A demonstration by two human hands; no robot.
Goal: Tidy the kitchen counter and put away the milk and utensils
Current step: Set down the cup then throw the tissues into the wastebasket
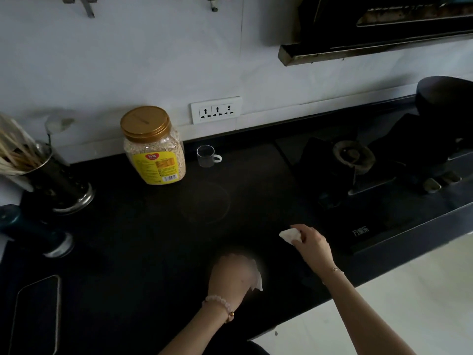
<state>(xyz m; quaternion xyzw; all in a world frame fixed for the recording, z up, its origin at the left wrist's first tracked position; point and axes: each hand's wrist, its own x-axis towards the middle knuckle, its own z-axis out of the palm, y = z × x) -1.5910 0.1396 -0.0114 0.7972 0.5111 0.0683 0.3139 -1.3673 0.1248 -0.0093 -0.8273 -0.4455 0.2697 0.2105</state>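
My right hand (311,240) rests on the black counter (143,239) near the stove's front left corner, pinching a small white tissue (289,234). My left hand (234,274) presses on the counter near the front edge, blurred by motion, with a white tissue (258,283) showing under its right side. A metal utensil holder (60,185) full of chopsticks (15,152) stands at the far left. No milk is in view.
A gold-lidded jar of oats (153,147) and a small glass cup (206,156) stand by the back wall under a socket strip (216,110). A gas stove (358,170) with a dark wok (446,108) is at the right. A phone (35,316) lies at the front left.
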